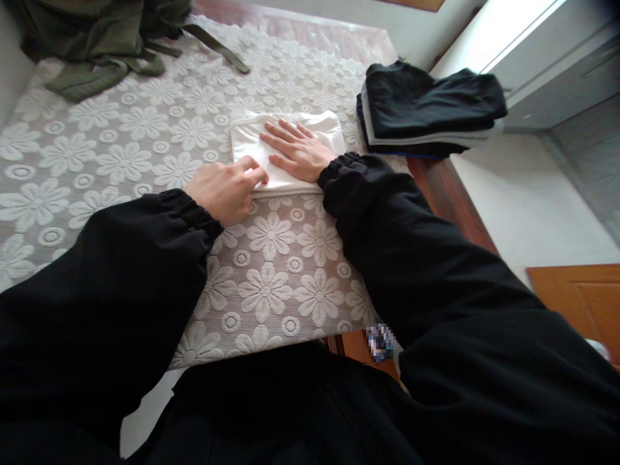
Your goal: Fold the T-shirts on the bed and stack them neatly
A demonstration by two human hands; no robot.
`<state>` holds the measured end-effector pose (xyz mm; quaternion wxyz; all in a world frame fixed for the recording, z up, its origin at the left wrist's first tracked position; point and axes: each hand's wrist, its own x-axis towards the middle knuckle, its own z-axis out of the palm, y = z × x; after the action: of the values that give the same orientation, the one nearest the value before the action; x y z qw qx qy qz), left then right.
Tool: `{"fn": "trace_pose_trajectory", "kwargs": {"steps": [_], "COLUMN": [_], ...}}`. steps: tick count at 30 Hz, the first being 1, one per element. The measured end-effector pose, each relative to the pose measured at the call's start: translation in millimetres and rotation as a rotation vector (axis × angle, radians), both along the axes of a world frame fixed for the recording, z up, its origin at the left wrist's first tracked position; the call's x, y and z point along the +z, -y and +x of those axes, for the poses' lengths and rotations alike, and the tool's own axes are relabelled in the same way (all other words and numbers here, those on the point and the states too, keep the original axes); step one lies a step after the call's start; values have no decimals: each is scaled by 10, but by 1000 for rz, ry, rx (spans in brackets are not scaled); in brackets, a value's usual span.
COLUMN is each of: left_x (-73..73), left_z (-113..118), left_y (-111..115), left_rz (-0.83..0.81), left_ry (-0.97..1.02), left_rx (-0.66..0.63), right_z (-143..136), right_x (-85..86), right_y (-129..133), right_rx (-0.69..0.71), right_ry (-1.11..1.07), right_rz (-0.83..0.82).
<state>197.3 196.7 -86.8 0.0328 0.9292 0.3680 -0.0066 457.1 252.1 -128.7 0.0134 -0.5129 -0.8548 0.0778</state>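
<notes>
A white garment (249, 139), folded into a flat rectangle, lies on the lace tablecloth in front of me. My right hand (303, 152) rests palm down on it with the fingers spread. At the garment's near left corner is my left hand (225, 187), its fingers curled in and its thumb and forefinger closed at the edge of the cloth. Part of that grip is hidden behind the knuckles. Which kind of garment it is cannot be made out from the folded shape.
White flowers pattern the tablecloth (271, 290) over the table. To the right, a stack of folded dark and grey clothes (431, 103) sits by the table's edge. An olive green bag or garment with straps (111, 45) lies at the far left.
</notes>
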Motion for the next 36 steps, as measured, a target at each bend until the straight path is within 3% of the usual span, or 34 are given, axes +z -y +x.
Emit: {"fn": "trace_pose_trajectory", "kwargs": {"steps": [12,21,29,36], "left_x": [-210,62,-7,142], "left_z": [49,15,14,1], "left_y": [47,6,-31,-54], "left_rz": [1,-17,-70,14], "left_ry": [180,136,-3,-109], "left_rx": [106,98,8,-18], "right_z": [-1,-14,9,27], "right_x": [-12,-84,-67,-63], "right_y": [15,-22,-22,-52], "right_rx": [-18,-35,-8,11], "right_ry": [-63,-99,-132,-134], "right_rz": [-2,13,-10,-30]}}
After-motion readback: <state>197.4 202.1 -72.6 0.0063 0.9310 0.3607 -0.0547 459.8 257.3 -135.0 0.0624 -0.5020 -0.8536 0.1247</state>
